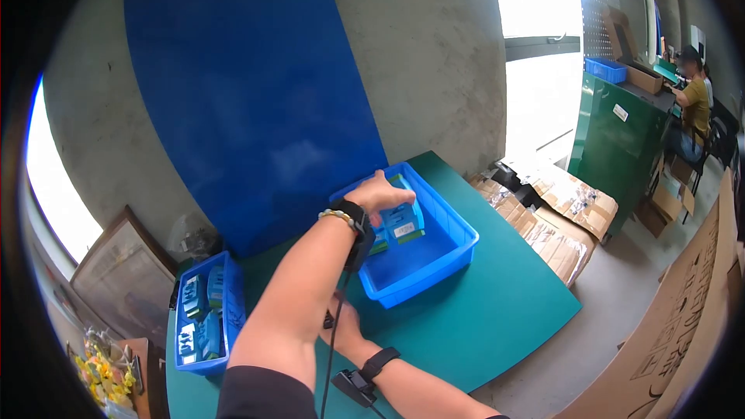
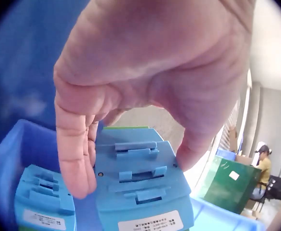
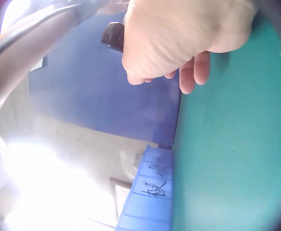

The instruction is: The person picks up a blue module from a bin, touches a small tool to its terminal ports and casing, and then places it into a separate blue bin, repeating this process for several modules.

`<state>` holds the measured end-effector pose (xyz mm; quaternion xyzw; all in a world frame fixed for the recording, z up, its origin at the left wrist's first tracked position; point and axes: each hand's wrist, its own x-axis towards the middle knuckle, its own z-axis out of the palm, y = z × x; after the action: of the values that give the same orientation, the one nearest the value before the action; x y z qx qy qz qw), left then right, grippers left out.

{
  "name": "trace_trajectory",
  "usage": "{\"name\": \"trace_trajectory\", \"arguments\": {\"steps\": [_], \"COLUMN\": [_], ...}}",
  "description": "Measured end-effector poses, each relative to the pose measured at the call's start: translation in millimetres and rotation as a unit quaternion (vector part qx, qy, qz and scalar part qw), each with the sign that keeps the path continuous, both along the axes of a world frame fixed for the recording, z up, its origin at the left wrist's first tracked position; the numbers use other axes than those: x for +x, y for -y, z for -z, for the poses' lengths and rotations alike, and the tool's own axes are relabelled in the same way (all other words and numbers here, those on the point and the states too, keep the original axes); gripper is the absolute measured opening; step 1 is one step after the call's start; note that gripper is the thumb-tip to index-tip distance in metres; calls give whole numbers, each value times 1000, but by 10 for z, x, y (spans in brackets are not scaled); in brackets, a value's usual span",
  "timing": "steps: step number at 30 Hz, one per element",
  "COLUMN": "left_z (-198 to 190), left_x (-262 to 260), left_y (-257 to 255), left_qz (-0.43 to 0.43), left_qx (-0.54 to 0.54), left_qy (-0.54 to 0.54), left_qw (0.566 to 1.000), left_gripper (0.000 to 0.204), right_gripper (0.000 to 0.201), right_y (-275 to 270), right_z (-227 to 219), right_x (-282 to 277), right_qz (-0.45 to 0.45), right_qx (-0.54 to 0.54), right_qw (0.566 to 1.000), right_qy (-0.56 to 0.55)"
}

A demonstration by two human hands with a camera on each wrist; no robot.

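Observation:
My left hand [image 1: 379, 194] reaches into a blue plastic bin [image 1: 423, 283]. Its fingers and thumb grip the two sides of a light-blue plastic device [image 2: 140, 187], which has slotted clips and a white printed label. A second such device [image 2: 45, 199] lies beside it in the bin. Below the left forearm, close over the table, my right hand [image 1: 347, 324] holds a dark glossy object [image 3: 113, 36]; only one end of it sticks out, the rest is hidden by the hand.
The green table [image 1: 497, 310] carries another blue bin [image 1: 235, 302] at the left, with several light-blue devices [image 1: 208, 337] inside. A blue panel [image 1: 256, 93] stands behind. Cardboard boxes [image 1: 555, 221] are stacked right of the table. A person [image 1: 693, 101] sits far right. A cable [image 1: 335, 341] hangs from the left wrist.

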<state>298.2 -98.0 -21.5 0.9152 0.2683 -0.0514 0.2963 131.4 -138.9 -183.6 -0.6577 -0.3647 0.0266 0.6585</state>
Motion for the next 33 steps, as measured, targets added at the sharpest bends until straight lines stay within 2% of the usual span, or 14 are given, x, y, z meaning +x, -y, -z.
{"name": "trace_trajectory", "arguments": {"steps": [2,3,5,8,9,12,13,16,18,20,26,29,32,33], "left_z": [187,259,283,329,327,199,160,69,45,142,290,217,348,298], "left_x": [198,290,344,375,373,279,183,48,-99,-143,-172,-127,-108,-125], "left_y": [-11,-63,-58,-120,-123,-159,-138,-73,60,130,146,71,-53,-62], "left_qz": [8,24,41,65,65,155,181,235,270,320,331,291,273,273], "left_qx": [32,60,100,156,190,242,240,147,53,46,121,105,93,99], "left_qy": [-40,-62,-104,-128,-128,-127,-64,-155,-291,-345,-230,-247,-148,-156], "left_qw": [999,996,989,977,971,949,952,948,916,881,907,918,946,944], "left_gripper": [78,78,75,73,71,65,54,49,47,53,85,91,85,80], "right_gripper": [32,41,42,41,39,34,28,22,22,24,35,37,36,36], "right_y": [-153,-166,-93,-50,-51,-42,16,-8,-56,-130,-107,-104,-134,-140], "right_z": [267,295,120,221,215,103,-22,-34,26,170,218,267,291,305], "right_x": [-12,-27,-11,61,57,-57,-50,-60,-92,-61,0,-7,-19,-24], "right_qz": [-15,-75,-87,-135,-134,-85,-64,-39,-44,-42,-61,-60,-33,-20], "right_qx": [-39,24,-44,-44,-31,-4,12,4,8,5,-72,-63,-30,-21], "right_qw": [998,995,994,990,990,995,997,999,999,999,995,996,998,998], "right_qy": [41,-56,-45,-15,-18,-61,-51,-23,-22,14,26,25,51,64]}}
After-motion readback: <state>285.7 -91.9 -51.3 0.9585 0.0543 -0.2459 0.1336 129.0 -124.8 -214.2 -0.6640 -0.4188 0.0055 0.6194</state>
